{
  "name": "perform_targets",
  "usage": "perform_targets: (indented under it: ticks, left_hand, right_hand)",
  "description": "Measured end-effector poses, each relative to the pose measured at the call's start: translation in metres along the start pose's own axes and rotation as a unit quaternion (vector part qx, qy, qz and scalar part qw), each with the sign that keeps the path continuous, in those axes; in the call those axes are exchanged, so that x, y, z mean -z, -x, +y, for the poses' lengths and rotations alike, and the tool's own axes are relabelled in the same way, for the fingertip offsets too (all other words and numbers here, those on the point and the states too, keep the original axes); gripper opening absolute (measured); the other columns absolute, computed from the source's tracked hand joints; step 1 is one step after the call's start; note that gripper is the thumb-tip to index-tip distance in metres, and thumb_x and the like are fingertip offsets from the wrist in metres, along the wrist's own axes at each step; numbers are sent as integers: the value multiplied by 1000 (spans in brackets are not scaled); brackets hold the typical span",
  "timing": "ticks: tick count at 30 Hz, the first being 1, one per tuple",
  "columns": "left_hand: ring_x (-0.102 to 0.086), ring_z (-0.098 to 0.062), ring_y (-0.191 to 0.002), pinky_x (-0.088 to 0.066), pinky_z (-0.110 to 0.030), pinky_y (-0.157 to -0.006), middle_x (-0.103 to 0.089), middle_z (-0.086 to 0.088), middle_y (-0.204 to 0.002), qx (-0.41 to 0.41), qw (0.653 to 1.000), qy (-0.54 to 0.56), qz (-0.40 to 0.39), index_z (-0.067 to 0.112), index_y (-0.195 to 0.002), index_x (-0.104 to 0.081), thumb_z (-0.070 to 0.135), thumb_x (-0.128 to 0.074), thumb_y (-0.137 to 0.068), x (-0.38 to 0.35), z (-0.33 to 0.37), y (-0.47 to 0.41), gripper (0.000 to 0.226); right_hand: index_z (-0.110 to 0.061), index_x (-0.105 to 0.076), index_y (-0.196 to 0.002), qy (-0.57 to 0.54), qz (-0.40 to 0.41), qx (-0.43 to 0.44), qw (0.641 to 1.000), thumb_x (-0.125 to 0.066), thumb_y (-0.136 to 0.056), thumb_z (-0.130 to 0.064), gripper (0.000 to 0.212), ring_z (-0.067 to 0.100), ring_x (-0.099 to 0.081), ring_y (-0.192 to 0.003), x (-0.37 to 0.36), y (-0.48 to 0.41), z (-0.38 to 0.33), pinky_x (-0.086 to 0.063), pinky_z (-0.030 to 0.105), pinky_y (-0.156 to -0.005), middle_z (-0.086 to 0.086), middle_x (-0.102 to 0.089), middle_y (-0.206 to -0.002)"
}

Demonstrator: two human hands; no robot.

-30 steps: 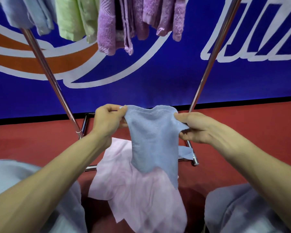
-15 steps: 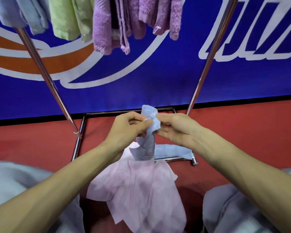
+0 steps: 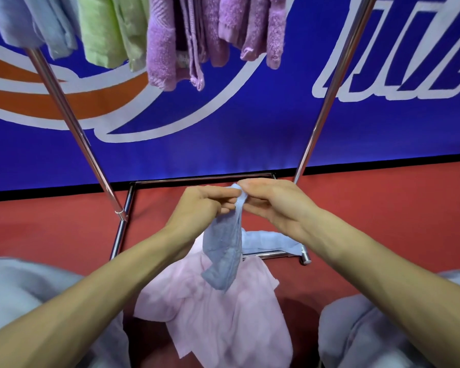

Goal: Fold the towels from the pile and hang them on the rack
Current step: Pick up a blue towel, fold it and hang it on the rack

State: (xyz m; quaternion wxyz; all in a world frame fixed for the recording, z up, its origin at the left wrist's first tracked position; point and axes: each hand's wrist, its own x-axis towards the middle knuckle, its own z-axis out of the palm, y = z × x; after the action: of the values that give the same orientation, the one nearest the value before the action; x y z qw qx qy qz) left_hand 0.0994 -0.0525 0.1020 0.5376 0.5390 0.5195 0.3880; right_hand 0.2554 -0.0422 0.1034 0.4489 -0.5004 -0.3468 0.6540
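Both hands were close together at the centre of the frame, fingertips nearly touching. I saw the left hand (image 3: 205,205) pinching the top of a small blue towel (image 3: 222,251) between thumb and fingers, and the right hand (image 3: 274,205) pinching the same bunched top edge from the other side. The blue towel hung down from that grip in a narrow folded strip. Its lower corner hung in front of a pink towel (image 3: 218,322) that lay spread on the red floor (image 3: 383,213) in the lower middle.

Just behind, right of centre, a pale blue cloth (image 3: 271,241) lay draped over the low bar of the rack (image 3: 72,120), whose two shiny poles ran toward the upper left and upper right. Along the top edge I could see light blue hung towels (image 3: 24,19) at the upper left, green towels (image 3: 104,30) beside them, and purple towels (image 3: 165,49) in the upper middle. A blue banner (image 3: 250,128) with white lettering filled the background.
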Motion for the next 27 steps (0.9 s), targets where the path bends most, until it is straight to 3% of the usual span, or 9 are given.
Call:
perform_targets:
  ticks: [5,10,12,15,18,20,22,23,27]
  left_hand:
    - [-63,-11,-89,-51,-16,-86,-69,-3,-90,-24,999,-9,-27,19,-92,-72,-26,-33,-75,-1,3,5,62]
    - [-60,-10,-78,-48,-9,-63,-66,-1,-84,-7,999,-16,42,14,-88,-67,-20,-45,-77,5,-3,-6,42]
    - [-56,-10,-92,-45,-14,-77,-61,-2,-102,-25,991,-122,49,16,-106,-62,-12,-56,-76,12,-6,-12,42]
    - [-33,-17,-132,-28,-22,-103,-40,-1,-138,-66,945,-321,-10,20,-141,-39,7,-71,-76,18,-10,-16,74]
    - [-26,-20,-136,-26,-38,-113,-34,4,-146,-77,923,-373,-50,27,-146,-31,28,-78,-72,20,-13,-20,87]
    - [-43,-19,-122,-38,-42,-103,-52,5,-130,-101,908,-404,-56,31,-130,-51,41,-76,-68,23,-16,-25,68]
    - [-56,-18,-86,-47,-36,-76,-63,4,-89,-115,897,-425,-37,22,-91,-65,41,-74,-72,25,-16,-27,28]
    - [-53,-18,-70,-43,-33,-63,-59,4,-72,-113,900,-421,-27,19,-76,-62,39,-73,-76,26,-15,-27,23]
    - [-58,-21,-70,-48,-38,-64,-63,2,-69,-138,895,-422,24,18,-73,-61,39,-64,-85,32,-8,-26,24]
  right_hand:
    - [1,-67,-100,116,43,50,991,-68,-80,7,22,19,-66,-80,-2,0,-2,-57,25,-74,14,-69,-90]
    - [-19,-68,-82,316,55,136,938,-66,-80,7,26,24,-70,-86,1,-2,-12,-57,37,-85,8,-74,-85]
    - [-24,-68,-82,390,48,172,903,-65,-80,3,27,17,-71,-88,2,-1,-16,-56,39,-86,-1,-75,-83]
    - [-19,-68,-88,429,26,204,879,-61,-82,4,25,15,-70,-86,2,1,-19,-54,40,-86,-6,-74,-82]
    - [-18,-67,-91,446,8,226,866,-58,-84,5,25,20,-69,-84,2,4,-22,-53,38,-83,-6,-72,-81]
    - [-19,-66,-89,449,-1,232,863,-57,-85,5,27,17,-68,-82,3,5,-24,-52,34,-80,-8,-71,-79]
    - [-21,-66,-88,461,3,237,855,-56,-85,5,28,14,-68,-80,5,5,-24,-51,28,-77,-9,-70,-79]
    - [-20,-65,-88,474,11,244,846,-56,-85,5,28,14,-67,-81,7,5,-25,-51,26,-77,-7,-69,-80]
    - [-13,-66,-95,544,30,275,792,-51,-86,6,25,14,-66,-86,14,3,-27,-47,22,-75,-1,-71,-87]
